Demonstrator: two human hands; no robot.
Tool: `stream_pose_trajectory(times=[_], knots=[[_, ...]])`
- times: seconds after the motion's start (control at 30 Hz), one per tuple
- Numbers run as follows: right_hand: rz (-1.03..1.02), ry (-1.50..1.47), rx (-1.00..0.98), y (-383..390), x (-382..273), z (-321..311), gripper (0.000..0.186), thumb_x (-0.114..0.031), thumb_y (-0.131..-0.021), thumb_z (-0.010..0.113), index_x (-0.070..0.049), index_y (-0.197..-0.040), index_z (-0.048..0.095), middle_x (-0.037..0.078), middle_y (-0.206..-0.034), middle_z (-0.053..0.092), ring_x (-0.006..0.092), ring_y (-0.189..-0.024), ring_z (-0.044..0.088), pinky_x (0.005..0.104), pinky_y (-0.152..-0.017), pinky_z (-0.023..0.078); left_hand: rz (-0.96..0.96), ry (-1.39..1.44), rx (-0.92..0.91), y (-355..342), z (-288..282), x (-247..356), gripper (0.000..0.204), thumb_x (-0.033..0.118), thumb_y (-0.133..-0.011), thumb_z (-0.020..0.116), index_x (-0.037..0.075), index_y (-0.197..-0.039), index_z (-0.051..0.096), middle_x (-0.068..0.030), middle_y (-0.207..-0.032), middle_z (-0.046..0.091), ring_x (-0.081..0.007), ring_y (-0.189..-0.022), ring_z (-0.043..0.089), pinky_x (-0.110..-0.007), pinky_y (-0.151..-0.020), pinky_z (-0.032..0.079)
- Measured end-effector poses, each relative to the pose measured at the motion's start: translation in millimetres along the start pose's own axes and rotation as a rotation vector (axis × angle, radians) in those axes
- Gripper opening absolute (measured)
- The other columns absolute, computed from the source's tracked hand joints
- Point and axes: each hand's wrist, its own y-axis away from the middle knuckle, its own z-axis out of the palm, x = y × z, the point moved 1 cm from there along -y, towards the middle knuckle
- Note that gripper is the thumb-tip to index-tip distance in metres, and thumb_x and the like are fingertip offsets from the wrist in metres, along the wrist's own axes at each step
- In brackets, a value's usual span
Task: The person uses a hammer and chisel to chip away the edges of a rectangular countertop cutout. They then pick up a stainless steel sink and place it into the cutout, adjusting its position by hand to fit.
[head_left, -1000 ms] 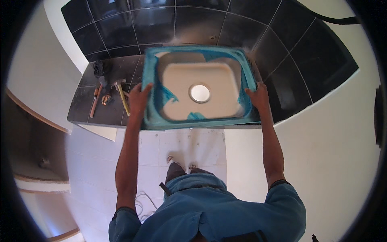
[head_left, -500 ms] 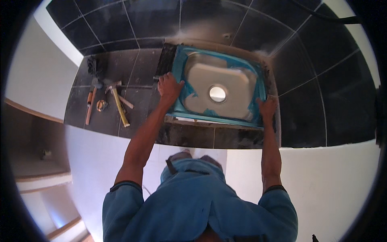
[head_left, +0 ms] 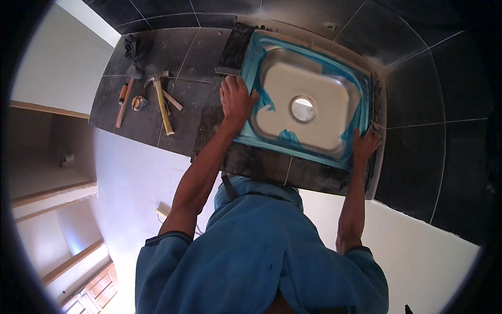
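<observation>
A steel sink (head_left: 324, 104) with blue protective film, torn in places, lies in a counter cut-out, its round drain hole (head_left: 302, 109) in the middle. My left hand (head_left: 236, 102) is at the sink's left rim, thumb against it, fingers bent and slightly apart on the dark tile beside it. My right hand (head_left: 366, 141) grips the right rim near the front corner, fingers curved at its outer edge. Left of the sink lie a claw hammer (head_left: 161, 102), a mallet (head_left: 124, 102), a small orange-handled tool (head_left: 123, 93), a round item (head_left: 139, 103) and black plastic (head_left: 135, 48).
The dark tiled counter (head_left: 183, 52) meets tiled walls (head_left: 409, 94) behind and to the right. Open shelving (head_left: 42, 152) stands at the left. Below are a pale floor (head_left: 125, 178), a cable with a pale block (head_left: 162, 212), and a cream surface (head_left: 413, 246) at lower right.
The sink has come down and away from me into the cut-out, uncovering the counter's front strip. My left hand's fingers have loosened onto the tile beside the rim. The view has shifted.
</observation>
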Motion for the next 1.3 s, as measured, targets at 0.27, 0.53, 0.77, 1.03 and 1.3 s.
stream_pose_trajectory(times=[0.27, 0.53, 0.77, 1.03, 1.3], knots=[[0.008, 0.064, 0.027, 8.7, -28.7, -20.4, 0.061, -0.043, -0.093, 0.065, 0.004, -0.131, 0.057, 0.029, -0.128, 0.051, 0.0484, -0.116, 0.050, 0.0607, -0.099, 0.042, 0.043, -0.112, -0.027, 10.9, 3.4, -5.7, 0.068, 0.039, -0.093, 0.062, -0.009, -0.137, 0.045, -0.0241, -0.146, 0.043, -0.0390, -0.143, 0.034, -0.050, -0.121, 0.024], [-0.017, 0.078, -0.031, 6.8, -36.0, -30.8, 0.058, -0.042, -0.095, 0.062, 0.005, -0.129, 0.056, 0.029, -0.125, 0.049, 0.0458, -0.109, 0.050, 0.0584, -0.092, 0.045, 0.076, -0.081, -0.109, 7.6, 25.4, -12.9, 0.069, 0.034, -0.099, 0.055, -0.013, -0.145, 0.035, -0.0287, -0.156, 0.030, -0.0383, -0.151, 0.023, -0.047, -0.126, 0.016], [-0.007, 0.113, -0.076, 6.1, -42.8, -35.1, 0.057, -0.040, -0.096, 0.061, 0.004, -0.132, 0.055, 0.026, -0.125, 0.048, 0.0448, -0.113, 0.047, 0.0573, -0.094, 0.044, 0.136, -0.117, -0.091, 14.0, 11.6, 2.9, 0.071, 0.030, -0.097, 0.060, -0.009, -0.149, 0.030, -0.0285, -0.157, 0.030, -0.0395, -0.150, 0.024, -0.049, -0.125, 0.017], [-0.039, 0.092, -0.152, -1.9, -17.5, -17.5, 0.058, -0.038, -0.097, 0.059, 0.003, -0.138, 0.051, 0.028, -0.133, 0.047, 0.0457, -0.119, 0.047, 0.0583, -0.102, 0.038, 0.150, -0.106, -0.103, 13.3, 12.5, -0.8, 0.072, 0.027, -0.095, 0.063, -0.008, -0.149, 0.032, -0.0281, -0.157, 0.030, -0.0397, -0.150, 0.025, -0.050, -0.123, 0.022], [-0.088, 0.102, -0.094, 14.3, -22.2, -24.3, 0.052, -0.033, -0.095, 0.062, -0.002, -0.137, 0.055, 0.025, -0.133, 0.050, 0.0431, -0.121, 0.047, 0.0590, -0.098, 0.039, 0.268, -0.071, -0.183, 31.1, -12.4, -10.7, 0.068, 0.036, -0.101, 0.054, -0.004, -0.150, 0.032, -0.0274, -0.160, 0.025, -0.0404, -0.151, 0.020, -0.054, -0.122, 0.020]])
